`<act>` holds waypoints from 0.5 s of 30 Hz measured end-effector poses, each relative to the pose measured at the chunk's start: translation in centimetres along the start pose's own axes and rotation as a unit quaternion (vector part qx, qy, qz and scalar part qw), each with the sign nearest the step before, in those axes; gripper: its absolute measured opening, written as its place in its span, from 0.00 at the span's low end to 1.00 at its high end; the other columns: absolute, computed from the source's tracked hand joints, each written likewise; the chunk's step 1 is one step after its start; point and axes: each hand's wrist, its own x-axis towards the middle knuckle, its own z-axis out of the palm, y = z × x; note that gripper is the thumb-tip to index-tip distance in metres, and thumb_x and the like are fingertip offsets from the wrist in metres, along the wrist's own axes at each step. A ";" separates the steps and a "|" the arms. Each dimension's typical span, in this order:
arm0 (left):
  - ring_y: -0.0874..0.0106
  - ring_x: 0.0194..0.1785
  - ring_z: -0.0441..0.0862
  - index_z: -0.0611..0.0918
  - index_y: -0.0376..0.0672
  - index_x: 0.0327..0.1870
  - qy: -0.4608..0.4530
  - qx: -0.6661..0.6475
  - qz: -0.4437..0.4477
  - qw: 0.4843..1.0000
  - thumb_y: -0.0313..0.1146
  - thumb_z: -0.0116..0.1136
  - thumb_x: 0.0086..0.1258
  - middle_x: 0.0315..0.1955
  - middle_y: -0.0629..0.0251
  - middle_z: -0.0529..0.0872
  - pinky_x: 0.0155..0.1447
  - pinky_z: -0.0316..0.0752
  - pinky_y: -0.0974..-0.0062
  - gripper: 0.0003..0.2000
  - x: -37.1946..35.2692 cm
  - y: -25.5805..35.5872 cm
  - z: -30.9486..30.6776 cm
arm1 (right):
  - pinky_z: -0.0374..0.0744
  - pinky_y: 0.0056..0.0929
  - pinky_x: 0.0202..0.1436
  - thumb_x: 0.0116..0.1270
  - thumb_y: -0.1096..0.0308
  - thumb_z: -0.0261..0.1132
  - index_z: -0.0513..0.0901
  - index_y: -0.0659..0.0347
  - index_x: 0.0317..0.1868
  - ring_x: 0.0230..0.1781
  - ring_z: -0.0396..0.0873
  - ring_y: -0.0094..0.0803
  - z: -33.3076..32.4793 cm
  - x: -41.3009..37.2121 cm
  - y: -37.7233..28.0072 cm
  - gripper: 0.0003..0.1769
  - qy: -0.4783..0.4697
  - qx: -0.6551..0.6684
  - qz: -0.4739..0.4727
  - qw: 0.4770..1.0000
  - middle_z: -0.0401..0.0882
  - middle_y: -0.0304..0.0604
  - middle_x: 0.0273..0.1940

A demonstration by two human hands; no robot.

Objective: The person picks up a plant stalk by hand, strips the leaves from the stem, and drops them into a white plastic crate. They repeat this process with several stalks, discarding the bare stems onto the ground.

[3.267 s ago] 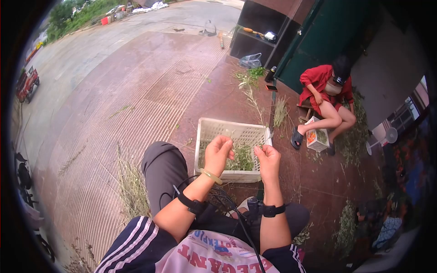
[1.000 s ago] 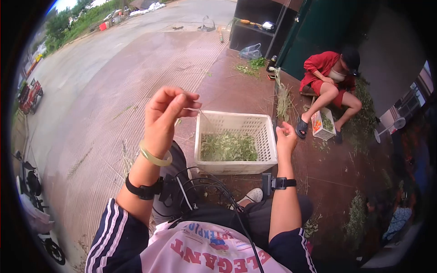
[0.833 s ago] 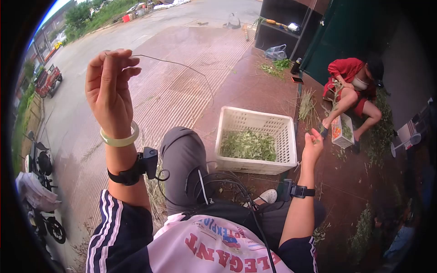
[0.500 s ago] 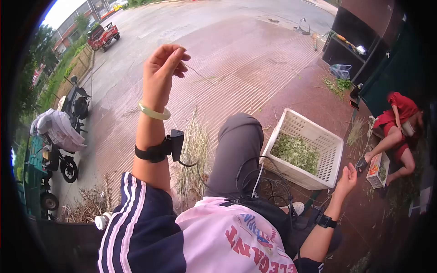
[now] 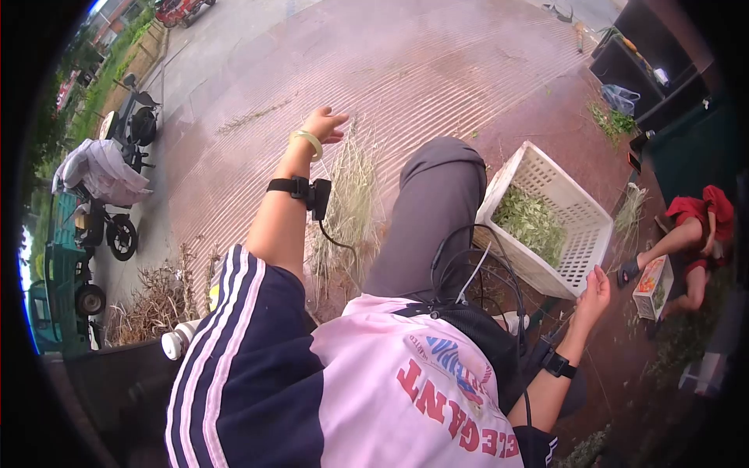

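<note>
My left hand (image 5: 324, 125), a pale green bangle on its wrist, is stretched out over a pile of thin, pale plant stems (image 5: 353, 183) on the ground. Its fingers look spread, and I see nothing held in them. To the right, my right hand (image 5: 594, 295) is closed with its fingers curled, just beside the near right corner of a white plastic crate (image 5: 587, 248). Whatever those fingers may hold is too small to make out. Plucked green leaves (image 5: 530, 222) lie inside the crate.
Dry brown stalks (image 5: 160, 308) lie at lower left, near a parked green cargo tricycle (image 5: 62, 273). At right a person in red (image 5: 694, 226) sits by a small box (image 5: 654, 287). Black cables (image 5: 445, 257) cross my lap. A plastic bag (image 5: 620, 99) and greens lie at upper right.
My left hand has come down from its raised position to the stem pile. The thin stem pinched in it earlier is no longer in its fingers. My right hand stays closed by the crate.
</note>
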 end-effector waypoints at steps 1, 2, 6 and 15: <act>0.66 0.42 0.80 0.55 0.34 0.65 -0.013 0.100 -0.030 0.994 0.39 0.61 0.60 0.55 0.46 0.69 0.41 0.78 0.75 0.37 0.0 -0.3 0.5 | 0.49 0.12 0.13 0.63 0.65 0.60 0.75 0.65 0.49 0.12 0.52 0.09 0.2 0.0 -0.5 0.16 -0.005 0.002 0.005 1.000 0.74 0.34 0.31; 0.67 0.40 0.80 0.58 0.35 0.64 -0.006 0.149 0.009 0.989 0.39 0.60 0.60 0.54 0.47 0.70 0.41 0.78 0.74 0.34 0.6 -1.3 1.2 | 0.49 0.12 0.13 0.64 0.64 0.59 0.74 0.65 0.49 0.13 0.52 0.09 0.6 -0.1 -0.9 0.17 -0.007 0.004 0.009 1.000 0.73 0.34 0.31; 0.75 0.36 0.79 0.69 0.37 0.57 -0.082 0.036 0.115 0.989 0.38 0.58 0.62 0.46 0.58 0.77 0.39 0.75 0.78 0.24 -1.4 -0.2 5.6 | 0.52 0.11 0.15 0.70 0.59 0.51 0.73 0.65 0.51 0.14 0.53 0.12 1.4 -0.3 -3.4 0.18 -0.056 0.150 0.080 0.984 0.72 0.37 0.34; 0.74 0.36 0.79 0.77 0.34 0.45 -0.335 0.086 0.456 0.820 0.28 0.53 0.64 0.34 0.61 0.82 0.42 0.73 0.78 0.11 -14.6 10.6 20.6 | 0.71 0.31 0.43 0.69 0.65 0.50 0.73 0.63 0.45 0.37 0.71 0.30 3.0 0.3 -8.5 0.12 -0.171 0.468 0.050 0.865 0.73 0.41 0.39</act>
